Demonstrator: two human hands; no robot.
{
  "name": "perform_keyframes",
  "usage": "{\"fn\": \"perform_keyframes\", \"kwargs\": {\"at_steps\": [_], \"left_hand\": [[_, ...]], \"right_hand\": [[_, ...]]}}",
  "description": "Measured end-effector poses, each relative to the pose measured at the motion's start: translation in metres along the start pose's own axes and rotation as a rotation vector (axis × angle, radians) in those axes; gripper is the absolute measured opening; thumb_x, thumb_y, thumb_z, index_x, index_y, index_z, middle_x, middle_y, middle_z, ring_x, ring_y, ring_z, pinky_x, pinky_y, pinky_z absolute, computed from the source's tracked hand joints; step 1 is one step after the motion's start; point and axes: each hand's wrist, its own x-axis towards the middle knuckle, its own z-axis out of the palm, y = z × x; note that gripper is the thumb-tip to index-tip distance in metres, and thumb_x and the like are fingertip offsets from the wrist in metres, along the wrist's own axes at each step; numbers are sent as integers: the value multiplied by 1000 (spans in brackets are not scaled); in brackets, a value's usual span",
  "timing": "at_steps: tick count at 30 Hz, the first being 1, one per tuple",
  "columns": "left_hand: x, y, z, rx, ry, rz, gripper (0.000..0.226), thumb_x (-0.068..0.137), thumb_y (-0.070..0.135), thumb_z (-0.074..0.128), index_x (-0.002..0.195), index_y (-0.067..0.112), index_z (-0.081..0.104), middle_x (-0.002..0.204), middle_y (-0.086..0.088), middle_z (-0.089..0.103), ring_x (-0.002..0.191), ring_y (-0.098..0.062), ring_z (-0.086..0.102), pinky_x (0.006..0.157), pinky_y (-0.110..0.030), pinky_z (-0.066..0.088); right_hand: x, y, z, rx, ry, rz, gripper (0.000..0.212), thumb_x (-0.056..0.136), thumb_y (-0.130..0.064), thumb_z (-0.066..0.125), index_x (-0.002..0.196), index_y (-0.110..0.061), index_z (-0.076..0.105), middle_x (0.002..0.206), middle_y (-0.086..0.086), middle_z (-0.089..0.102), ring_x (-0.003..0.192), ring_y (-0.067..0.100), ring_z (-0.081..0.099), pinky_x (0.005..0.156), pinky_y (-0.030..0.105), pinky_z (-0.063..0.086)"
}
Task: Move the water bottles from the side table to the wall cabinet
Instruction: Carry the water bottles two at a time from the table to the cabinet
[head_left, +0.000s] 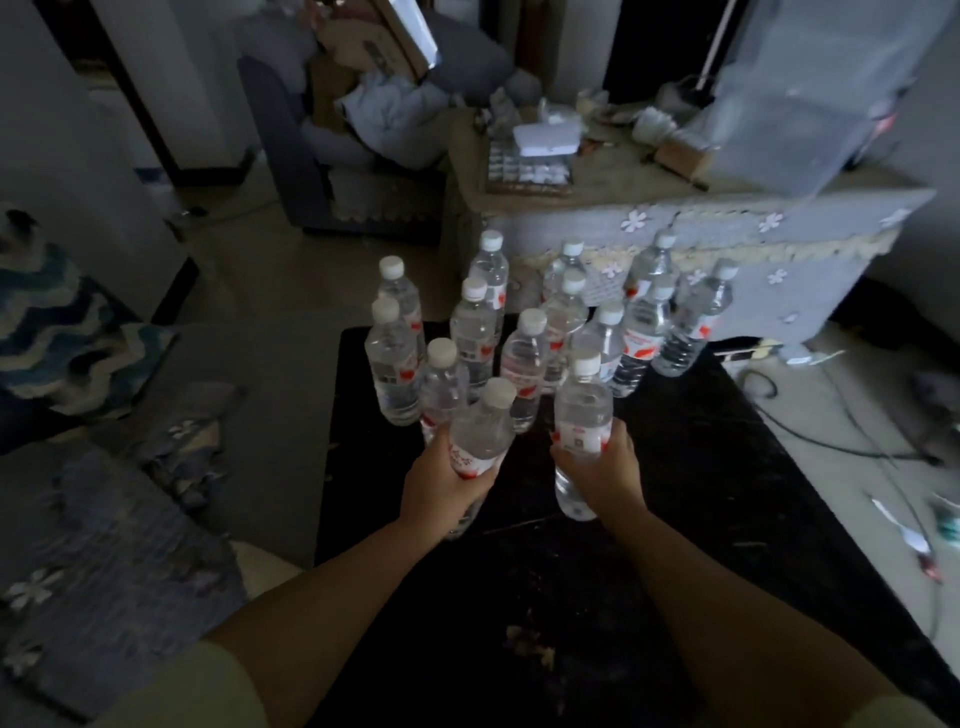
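Left hand (441, 488): fingers curled round one bottle (480, 431), cap tilted toward 1 o'clock.
Right hand (605, 475): fingers wrapped round a second bottle (582, 415), upright.
Standing bottles (524, 358): about twelve, at 12 o'clock of both hands, on the black side table (727, 467).

Clear glossy plastic water bottles (524, 364) with matt white caps and red-and-white printed labels, dark bench (701, 467) with a dull, scuffed, speckled top, grey cloth cover (753, 244) with woven trim and white flower appliqués, cardboard box (384, 47) behind
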Motion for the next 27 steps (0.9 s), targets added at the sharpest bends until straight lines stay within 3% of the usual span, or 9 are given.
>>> {"fn": "perform_keyframes", "kwargs": {"at_steps": [4,7,13,22,27], "left_hand": [[2,36,32,1,-88,106,62,71,40,82,124,30,51,113,13,65,105,-8,62,83,-28,51],[0,70,59,5,-145,178,67,71,39,82,129,28,48,115,11,64,105,-7,59,84,-25,46],[-29,134,127,7,-301,337,63,70,38,82,123,22,51,112,6,66,102,-14,63,89,-34,51],[-142,210,224,12,-606,451,60,72,35,81,122,21,49,108,5,63,98,-16,62,85,-29,50],[-222,230,275,27,-762,484,60,74,36,79,122,20,48,104,6,61,95,-16,59,79,-27,45]], "right_hand": [[-5,8,-50,20,154,11,74,69,-30,83,130,-12,45,126,9,51,111,26,56,88,34,47],[-13,14,-90,73,268,46,72,68,-33,82,128,-17,45,122,6,54,107,24,58,89,39,51],[-55,47,-185,147,453,68,66,69,-33,83,122,-18,47,115,4,60,102,22,62,87,40,53],[-175,117,-305,162,765,202,63,73,-28,82,124,-17,46,112,2,61,94,17,59,78,32,47],[-257,155,-351,170,907,296,69,70,-28,84,126,-14,45,114,3,61,100,22,62,87,40,53]]}}
